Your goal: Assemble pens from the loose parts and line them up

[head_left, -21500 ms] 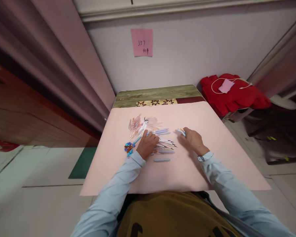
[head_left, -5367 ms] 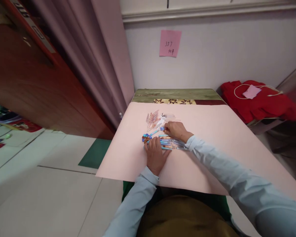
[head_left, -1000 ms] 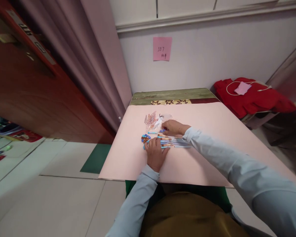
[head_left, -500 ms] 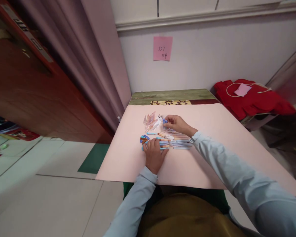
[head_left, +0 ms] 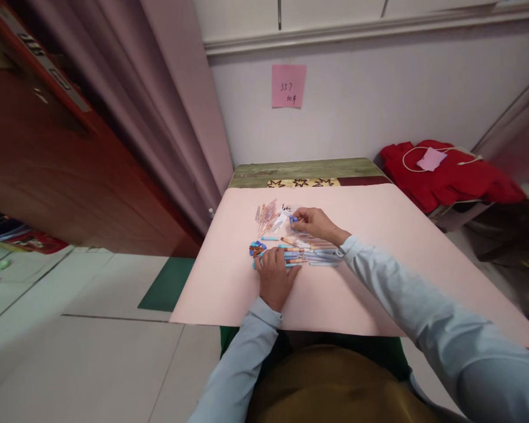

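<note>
My left hand (head_left: 275, 278) lies over a cluster of slim blue and brown pens (head_left: 294, 256), its fingers curled down on them and the thumb out to the right. Pen ends stick out on both sides of it. Just past it, my right hand (head_left: 317, 224) pinches a small blue piece (head_left: 293, 220), whose exact kind I cannot make out. Below the right hand, more thin pale sticks (head_left: 324, 252) lie side by side. A small heap of blue and brown pieces (head_left: 257, 248) sits left of the pens, and one light blue stick (head_left: 270, 238) lies apart above it.
Pinkish-brown sticks (head_left: 267, 216) and white pieces (head_left: 282, 221) lie at the back of the pale pink table cover (head_left: 229, 294). A pink note (head_left: 288, 86) hangs on the wall. Red cloth (head_left: 445, 182) with a white cable is at right, a wooden door (head_left: 92, 164) at left.
My right hand has shifted very slightly left and down with the blue piece in its fingers. The left hand stays on the pens. The whole view has moved a little.
</note>
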Demonstrator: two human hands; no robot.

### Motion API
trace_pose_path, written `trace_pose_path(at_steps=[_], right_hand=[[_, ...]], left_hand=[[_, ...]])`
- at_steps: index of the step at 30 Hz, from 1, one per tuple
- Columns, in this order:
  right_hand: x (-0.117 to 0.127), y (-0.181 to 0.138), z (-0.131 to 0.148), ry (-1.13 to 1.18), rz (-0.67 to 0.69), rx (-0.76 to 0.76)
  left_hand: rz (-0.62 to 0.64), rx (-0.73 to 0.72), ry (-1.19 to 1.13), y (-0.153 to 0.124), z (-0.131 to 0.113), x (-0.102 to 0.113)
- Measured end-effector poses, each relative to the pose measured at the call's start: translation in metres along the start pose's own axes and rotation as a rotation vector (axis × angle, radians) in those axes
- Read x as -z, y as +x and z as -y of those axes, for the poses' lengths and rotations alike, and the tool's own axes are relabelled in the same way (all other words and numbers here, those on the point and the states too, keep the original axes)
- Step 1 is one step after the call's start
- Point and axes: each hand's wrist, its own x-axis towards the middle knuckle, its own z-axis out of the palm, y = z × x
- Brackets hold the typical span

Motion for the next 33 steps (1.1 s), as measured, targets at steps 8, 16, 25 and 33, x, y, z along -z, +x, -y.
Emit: trace_pose_path(at_steps=[8, 16, 25, 33], right_hand=[[0.011, 0.005, 0.003, -0.317, -0.049, 0.003], [0.001, 0.000, 0.008, -0.738, 0.265, 0.163], [-0.006, 0.014, 0.001, -0.887, 0.218, 0.075], [-0.004, 0.010, -0.001, -0.862, 0.207, 0.076]], left_hand=[[-0.018, -0.005, 0.002, 0.000, 0.000, -0.001], [-0.026, -0.012, 0.018, 0.000, -0.001, -0.001], [0.045, -0.052, 0.057, 0.001, -0.002, 0.003], [0.123, -0.181, 0.124, 0.018, -0.010, -0.006]])
